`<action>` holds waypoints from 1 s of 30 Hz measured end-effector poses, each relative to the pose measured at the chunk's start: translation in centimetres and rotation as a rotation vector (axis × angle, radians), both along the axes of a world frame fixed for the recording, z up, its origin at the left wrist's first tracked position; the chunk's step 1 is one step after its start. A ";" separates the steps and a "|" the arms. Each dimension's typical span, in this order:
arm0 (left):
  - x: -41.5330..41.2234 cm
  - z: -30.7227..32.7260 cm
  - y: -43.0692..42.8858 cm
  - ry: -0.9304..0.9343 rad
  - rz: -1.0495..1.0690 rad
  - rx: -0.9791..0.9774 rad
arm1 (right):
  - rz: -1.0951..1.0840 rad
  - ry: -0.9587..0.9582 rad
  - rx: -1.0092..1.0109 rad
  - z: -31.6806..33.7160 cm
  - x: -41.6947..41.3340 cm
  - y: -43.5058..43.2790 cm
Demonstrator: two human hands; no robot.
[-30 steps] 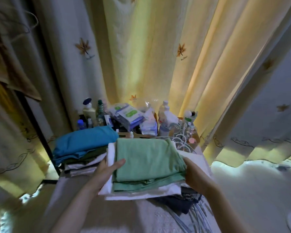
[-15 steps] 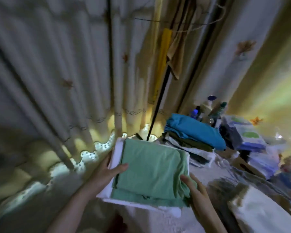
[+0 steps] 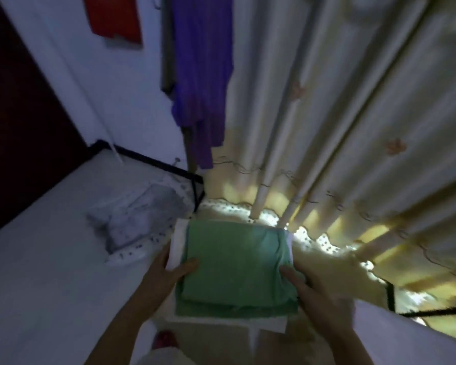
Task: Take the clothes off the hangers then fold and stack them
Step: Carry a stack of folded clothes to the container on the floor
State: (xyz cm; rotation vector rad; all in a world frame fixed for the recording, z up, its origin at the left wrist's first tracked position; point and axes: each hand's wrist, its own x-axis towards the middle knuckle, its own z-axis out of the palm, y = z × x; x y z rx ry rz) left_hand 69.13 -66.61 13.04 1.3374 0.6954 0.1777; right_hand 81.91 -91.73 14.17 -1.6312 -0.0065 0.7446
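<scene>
I carry a small stack of folded clothes in the air: green folded garments (image 3: 234, 264) on top and a white folded one (image 3: 229, 322) beneath. My left hand (image 3: 169, 272) grips the stack's left edge, thumb on the green cloth. My right hand (image 3: 313, 293) grips the right edge, thumb on top, fingers hidden underneath. A purple garment (image 3: 203, 75) hangs at the top centre, and a red garment (image 3: 113, 17) hangs on the wall at the top left.
A white bed (image 3: 37, 272) lies to the left with a grey patterned pillow (image 3: 140, 217) and a black frame (image 3: 156, 162). Cream curtains (image 3: 340, 114) hang ahead and to the right, with backlit hems. A pink object (image 3: 163, 341) shows on the floor below the stack.
I have turned left with the stack held in both hands. The table with the blue pile and bottles has left the view. The bed and the purple garment have come in.
</scene>
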 end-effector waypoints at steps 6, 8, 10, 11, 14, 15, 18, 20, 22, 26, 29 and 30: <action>-8.6 -1.0 10.4 0.108 0.321 0.026 | 0.327 0.044 -0.019 -0.7 -1.1 15.7; -10.4 -1.6 14.4 0.135 0.396 0.046 | 0.401 0.054 -0.037 -1.0 -1.6 21.0; -11.6 -1.8 19.0 0.133 0.431 0.039 | 0.455 0.065 -0.034 -1.3 -1.8 26.4; -11.9 -1.8 21.3 0.124 0.428 0.038 | 0.472 0.073 -0.031 -1.6 -1.8 28.9; -12.2 -1.7 28.2 0.103 0.398 0.037 | 0.507 0.096 -0.022 -1.9 -1.6 36.2; -12.0 -1.7 30.3 0.091 0.396 0.030 | 0.521 0.097 -0.016 -1.9 -1.4 38.5; -11.1 -2.8 35.7 0.098 0.399 0.017 | 0.556 0.094 -0.008 -2.3 -0.2 44.2; -10.0 -4.1 38.7 0.129 0.411 0.014 | 0.568 0.095 -0.030 -3.1 1.1 47.5; -8.5 -5.5 41.6 0.153 0.415 0.014 | 0.594 0.093 -0.069 -4.2 2.9 50.9; -4.8 -8.9 48.0 0.160 0.394 -0.010 | 0.656 0.120 -0.124 -7.3 7.1 58.0; -2.1 -11.5 52.4 0.198 0.402 -0.022 | 0.670 0.140 -0.145 -10.5 10.4 63.2; -1.2 -12.6 53.7 0.215 0.420 -0.039 | 0.679 0.149 -0.151 -11.8 11.5 65.0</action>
